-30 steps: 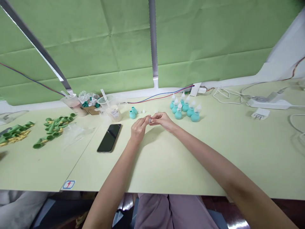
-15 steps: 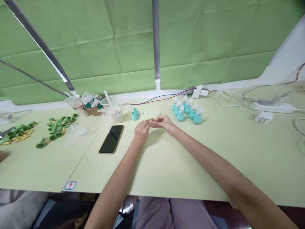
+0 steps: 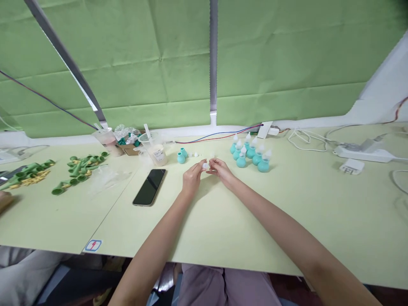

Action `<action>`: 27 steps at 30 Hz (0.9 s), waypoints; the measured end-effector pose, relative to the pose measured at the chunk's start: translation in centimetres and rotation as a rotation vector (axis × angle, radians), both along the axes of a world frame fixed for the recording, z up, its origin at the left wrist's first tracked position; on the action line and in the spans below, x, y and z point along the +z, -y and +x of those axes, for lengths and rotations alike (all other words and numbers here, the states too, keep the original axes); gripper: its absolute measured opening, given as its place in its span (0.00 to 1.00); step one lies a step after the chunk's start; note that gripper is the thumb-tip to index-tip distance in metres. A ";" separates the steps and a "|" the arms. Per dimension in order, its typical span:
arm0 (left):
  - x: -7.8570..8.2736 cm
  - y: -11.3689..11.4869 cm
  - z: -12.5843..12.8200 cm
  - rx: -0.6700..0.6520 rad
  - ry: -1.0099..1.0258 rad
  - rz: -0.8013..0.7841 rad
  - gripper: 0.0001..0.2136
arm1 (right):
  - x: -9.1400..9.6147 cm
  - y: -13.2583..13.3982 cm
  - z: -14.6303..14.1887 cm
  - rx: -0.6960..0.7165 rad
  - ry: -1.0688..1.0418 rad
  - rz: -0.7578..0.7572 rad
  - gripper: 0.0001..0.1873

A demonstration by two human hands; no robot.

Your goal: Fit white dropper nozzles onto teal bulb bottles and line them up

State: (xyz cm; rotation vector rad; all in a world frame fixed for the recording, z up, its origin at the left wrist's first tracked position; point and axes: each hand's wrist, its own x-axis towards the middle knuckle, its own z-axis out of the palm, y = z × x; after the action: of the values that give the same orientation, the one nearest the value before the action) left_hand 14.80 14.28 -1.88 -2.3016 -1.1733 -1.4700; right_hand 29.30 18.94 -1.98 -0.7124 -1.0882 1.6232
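My left hand (image 3: 192,177) and my right hand (image 3: 220,169) meet over the pale table (image 3: 223,212), fingertips pinched together on a small white part (image 3: 205,165). Just beyond them lie two teal bulbs (image 3: 182,156) and a few loose white tips (image 3: 193,154). To the right of my hands stands a cluster of several teal bulbs with white tips (image 3: 251,152). A black phone (image 3: 149,186) lies flat to the left of my left hand.
Two plastic cups (image 3: 154,148) and a small box of wrapped parts (image 3: 127,140) stand at the back left. Green pipe fittings (image 3: 78,168) lie farther left. White cables and a power strip (image 3: 363,151) are at the right. Someone's hand (image 3: 4,199) shows at the left edge.
The camera has tilted, so everything sits slightly lower and to the right in the picture. My hands stay pinched together on the small white part, now showing more clearly between my fingertips.
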 end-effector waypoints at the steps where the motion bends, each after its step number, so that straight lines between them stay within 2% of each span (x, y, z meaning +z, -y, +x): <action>1: 0.1 0.2 0.2 0.001 0.015 0.011 0.15 | -0.1 -0.1 0.0 -0.028 -0.028 -0.018 0.23; 4: 0.5 0.5 0.7 0.027 0.039 0.005 0.14 | -0.1 -0.1 -0.1 -0.028 -0.026 -0.032 0.21; 10: 1.1 0.2 0.6 0.036 0.186 -0.087 0.10 | 0.1 0.3 -0.4 -0.080 0.178 0.071 0.13; 14: 1.0 -0.1 0.6 -0.003 0.259 -0.225 0.10 | 0.1 0.6 -0.8 -0.073 0.172 0.001 0.09; 17: 0.7 -0.3 0.7 -0.020 0.170 -0.270 0.11 | 0.3 0.7 -1.3 0.075 0.035 -0.106 0.14; 19: 0.6 -0.4 0.8 -0.013 0.115 -0.234 0.13 | 0.5 0.9 -1.6 0.173 -0.017 -0.152 0.14; 21: 0.6 -0.5 0.7 0.024 0.079 -0.167 0.14 | 0.6 1.0 -1.8 0.208 -0.026 -0.175 0.15; 24: 0.6 -0.6 0.5 0.069 -0.015 -0.104 0.15 | 0.5 0.9 -1.8 0.172 -0.026 -0.168 0.14; 27: 0.5 -0.7 0.2 0.084 -0.122 -0.082 0.17 | 0.1 0.2 -1.2 0.050 -0.039 -0.110 0.11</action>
State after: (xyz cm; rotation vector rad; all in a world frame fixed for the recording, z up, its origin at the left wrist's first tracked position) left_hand 15.00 14.98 -1.34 -2.3263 -1.3010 -1.2569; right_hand 28.10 18.78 -1.92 -0.7268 -1.0015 1.7437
